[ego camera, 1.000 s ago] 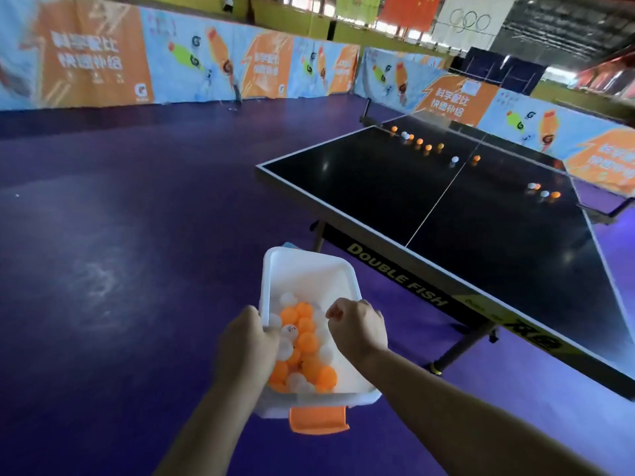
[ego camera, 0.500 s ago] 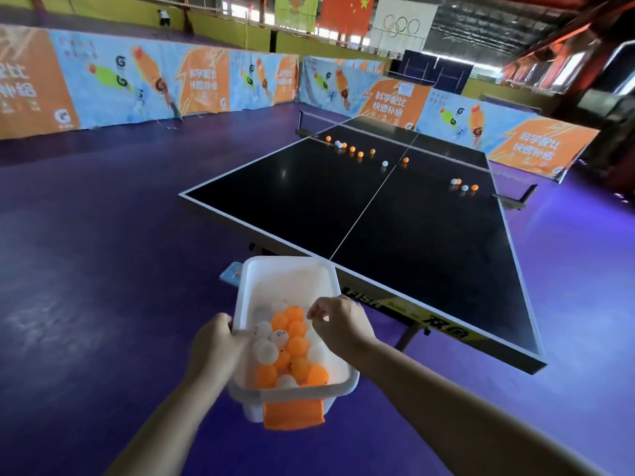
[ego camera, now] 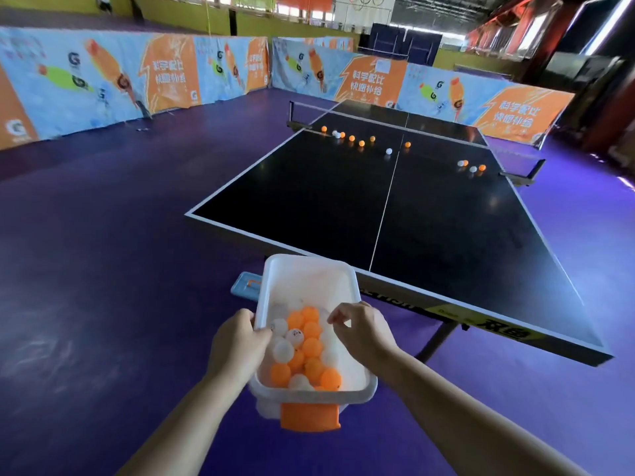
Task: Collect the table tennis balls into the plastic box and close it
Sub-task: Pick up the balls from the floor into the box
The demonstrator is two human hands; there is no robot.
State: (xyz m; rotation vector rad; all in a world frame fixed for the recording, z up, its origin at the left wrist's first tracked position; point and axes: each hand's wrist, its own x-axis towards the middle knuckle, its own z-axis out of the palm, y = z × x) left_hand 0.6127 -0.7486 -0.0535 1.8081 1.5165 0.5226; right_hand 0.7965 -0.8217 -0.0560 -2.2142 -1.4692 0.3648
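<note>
I hold a white translucent plastic box (ego camera: 309,262) in front of me, above the purple floor and short of the table's near edge. It is open, about half full of orange and white table tennis balls (ego camera: 311,348). An orange latch (ego camera: 310,416) hangs from its near end. My left hand (ego camera: 237,341) grips the left rim. My right hand (ego camera: 364,331) pinches the right rim with curled fingers. More balls lie on the black table (ego camera: 326,201) by the net: a left group (ego camera: 350,138), one white ball (ego camera: 388,151), one orange ball (ego camera: 407,144) and a right group (ego camera: 470,165).
A light-blue flat object with an orange part (ego camera: 245,286) lies on the floor just beyond the box. The net clamp (ego camera: 525,173) sticks out at the table's right side. Printed barriers (ego camera: 165,77) fence the purple floor on the left and far side.
The view has swung so that the table sits straight ahead instead of off to the right. The box is nearer the table's end. Both hands keep their hold on its rims.
</note>
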